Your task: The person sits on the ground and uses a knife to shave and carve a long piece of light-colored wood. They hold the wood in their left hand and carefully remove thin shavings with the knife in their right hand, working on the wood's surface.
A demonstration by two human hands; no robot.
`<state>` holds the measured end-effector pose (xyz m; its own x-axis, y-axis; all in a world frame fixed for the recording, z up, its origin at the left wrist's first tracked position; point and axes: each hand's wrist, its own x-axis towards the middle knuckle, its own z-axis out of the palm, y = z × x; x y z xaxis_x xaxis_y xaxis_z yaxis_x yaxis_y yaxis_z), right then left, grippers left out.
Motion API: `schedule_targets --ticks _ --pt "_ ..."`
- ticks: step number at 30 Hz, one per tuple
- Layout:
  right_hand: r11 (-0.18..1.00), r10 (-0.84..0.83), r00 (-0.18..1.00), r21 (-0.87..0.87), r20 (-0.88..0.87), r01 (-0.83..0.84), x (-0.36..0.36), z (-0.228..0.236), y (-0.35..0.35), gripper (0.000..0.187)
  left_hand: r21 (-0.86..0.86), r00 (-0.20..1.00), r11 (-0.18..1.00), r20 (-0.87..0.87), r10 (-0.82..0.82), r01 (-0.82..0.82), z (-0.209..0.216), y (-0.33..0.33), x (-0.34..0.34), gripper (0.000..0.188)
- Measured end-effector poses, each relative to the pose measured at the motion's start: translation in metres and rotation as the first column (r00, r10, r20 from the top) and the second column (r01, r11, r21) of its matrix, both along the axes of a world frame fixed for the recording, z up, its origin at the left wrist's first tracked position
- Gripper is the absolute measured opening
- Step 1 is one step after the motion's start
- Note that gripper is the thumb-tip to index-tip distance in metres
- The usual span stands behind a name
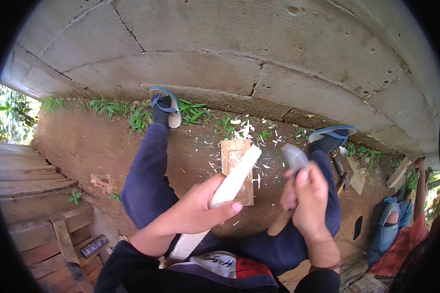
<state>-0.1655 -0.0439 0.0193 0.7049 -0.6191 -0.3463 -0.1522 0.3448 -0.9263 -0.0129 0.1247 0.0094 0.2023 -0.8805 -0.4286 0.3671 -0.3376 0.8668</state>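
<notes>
A long pale piece of wood [235, 178] slants up and away from my lap, its far end rough and freshly cut. My left hand [198, 210] is closed around its middle, with the thumb lying across it. In my right hand [308, 200] is a hatchet [296, 158], gripped close under its grey metal head. Its wooden handle [279, 223] sticks out below the fist. The blade is blurred and stands apart from the wood, to its right. Under the wood's far end, a brown wooden board [232, 152] with a chipped top lies on the ground.
White wood chips [244, 129] litter the dirt by a block wall [205, 73]. Beside my right sandal [333, 131] lies a tool with a dark handle [337, 166]. A can [94, 246] rests on planks at left. Another person in jeans [388, 224] sits at right.
</notes>
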Motion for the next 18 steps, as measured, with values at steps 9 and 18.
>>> schedule_targets --ticks 9,18 --pt "1.000 -0.004 0.976 0.008 0.218 0.002 0.017 -0.002 0.002 0.041 -0.097 0.923 0.970 0.343 -0.177 0.222 -0.008 -0.009 -0.017 0.065" --pt "0.969 0.104 0.993 -0.232 0.062 -0.087 -0.002 -0.009 -0.022 0.025 0.053 0.920 0.993 0.373 -0.120 0.108 -0.017 -0.007 -0.029 0.052"
